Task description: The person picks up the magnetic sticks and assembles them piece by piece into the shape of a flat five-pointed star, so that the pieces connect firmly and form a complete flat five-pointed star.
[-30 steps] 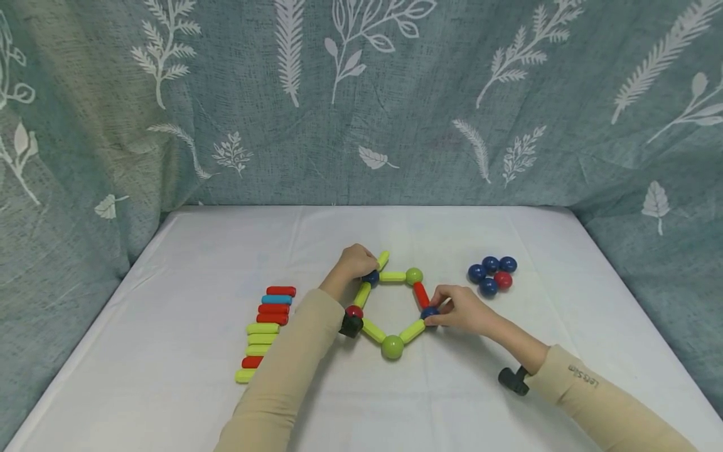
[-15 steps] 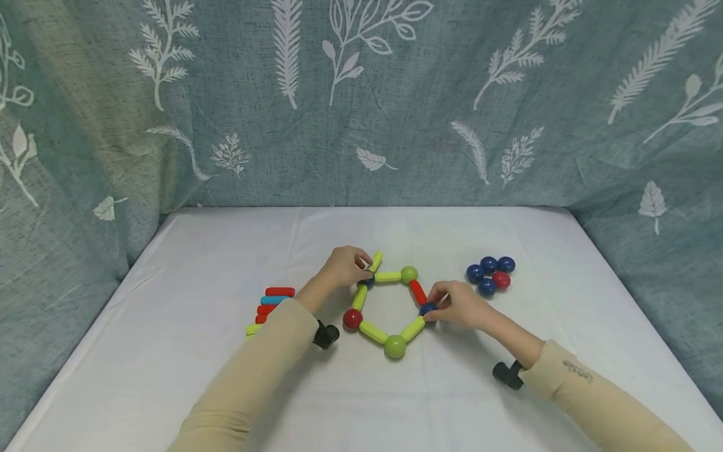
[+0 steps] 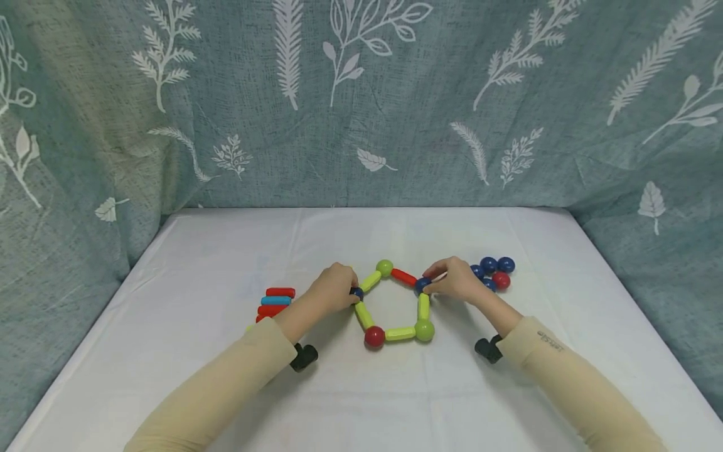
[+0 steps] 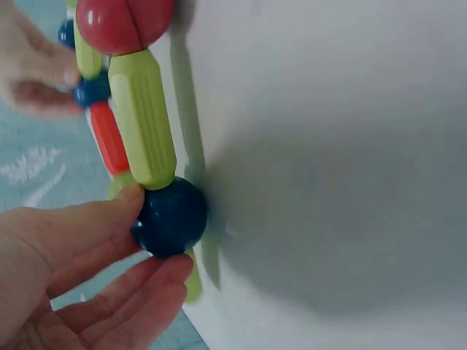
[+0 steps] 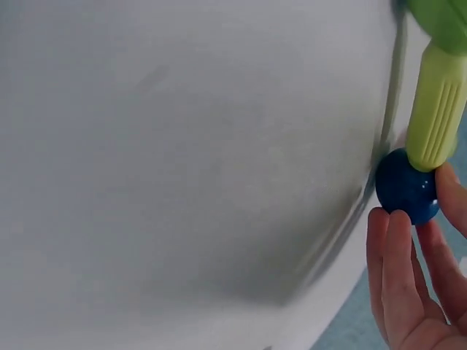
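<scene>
Ring of toy building parts, five balls and five rods, at mid-table between my two hands. Components, clockwise from the far side: far green ball; red rod; right blue ball; ribbed lime rod; near green ball; second lime rod; red ball; third lime rod; left blue ball; fourth lime rod.

Spur rod, lime, one: projects outward from the left blue ball, mostly hidden by my fingers.

Left hand, mine: nearly closed, thumb and fingertips pinching the left blue ball.

Right hand, mine: nearly closed, thumb and fingertips gripping the right blue ball from its outer side.

Loose balls: four blue, one red, clustered just beyond my right hand, two partly covered by it.

Loose rods: column at left; three red and one blue countable, remainder behind my left sleeve.

Sleeves: beige, the right sleeve lettered. Tablecloth: white. Backdrop: grey-green fabric, white leaf print.
</scene>
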Demonstrator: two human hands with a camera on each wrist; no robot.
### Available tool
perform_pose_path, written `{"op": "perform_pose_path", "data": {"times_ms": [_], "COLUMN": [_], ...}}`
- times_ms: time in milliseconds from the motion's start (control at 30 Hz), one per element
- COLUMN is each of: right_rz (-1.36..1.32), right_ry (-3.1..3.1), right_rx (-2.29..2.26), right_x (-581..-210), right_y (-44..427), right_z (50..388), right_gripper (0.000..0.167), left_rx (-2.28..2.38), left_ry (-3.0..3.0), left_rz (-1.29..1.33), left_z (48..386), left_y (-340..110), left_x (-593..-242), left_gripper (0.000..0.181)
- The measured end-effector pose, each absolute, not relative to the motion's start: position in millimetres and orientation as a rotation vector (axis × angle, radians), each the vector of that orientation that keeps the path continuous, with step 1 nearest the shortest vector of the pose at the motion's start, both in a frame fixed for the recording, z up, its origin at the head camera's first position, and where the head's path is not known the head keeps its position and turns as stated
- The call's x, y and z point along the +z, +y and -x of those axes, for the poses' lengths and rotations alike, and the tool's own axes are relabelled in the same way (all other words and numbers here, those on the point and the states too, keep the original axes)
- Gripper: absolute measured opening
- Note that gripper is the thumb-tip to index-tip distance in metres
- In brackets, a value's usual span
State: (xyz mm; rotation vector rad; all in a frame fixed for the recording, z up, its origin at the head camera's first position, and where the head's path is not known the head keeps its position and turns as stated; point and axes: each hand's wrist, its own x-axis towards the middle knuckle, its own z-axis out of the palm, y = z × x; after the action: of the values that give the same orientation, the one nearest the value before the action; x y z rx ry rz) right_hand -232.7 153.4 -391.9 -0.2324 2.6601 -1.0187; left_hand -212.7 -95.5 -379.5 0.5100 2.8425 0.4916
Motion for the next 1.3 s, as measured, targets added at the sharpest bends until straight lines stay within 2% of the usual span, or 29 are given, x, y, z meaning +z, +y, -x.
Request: {"op": "perform_pose_path", "data": {"times_ms": [133, 367, 967, 1133, 1300], "right_rz": [0.129, -0.002, -0.031, -0.023, -0.019], "right_ry": [2.642, 2.582, 2.537, 2.523, 2.531], "right_rx": [-1.072, -1.172, -1.257, -1.285, -1.279], "right_x": [-393, -397, -402, -403, -405], "right_y": [147, 139, 137, 137, 137], "right_z": [241, 250, 250, 249, 249], "right_gripper": [0.032, 0.032, 0.031, 0.032, 0.032], "left_rx": [0.497, 0.624, 0.675, 0.646, 0.574], "left_ry": [2.858, 2.867, 2.853, 2.817, 2.844], "left_rz": [-0.515, -0.490, -0.455, -0.399, -0.439], "left_z": [200, 182, 177, 182, 190], "left_y": [-94, -92, -93, -114, -163], "left_x": [-379, -379, -379, -369, -356], "left_gripper": [0.013, 0.021, 0.017, 0.023, 0.025]}}
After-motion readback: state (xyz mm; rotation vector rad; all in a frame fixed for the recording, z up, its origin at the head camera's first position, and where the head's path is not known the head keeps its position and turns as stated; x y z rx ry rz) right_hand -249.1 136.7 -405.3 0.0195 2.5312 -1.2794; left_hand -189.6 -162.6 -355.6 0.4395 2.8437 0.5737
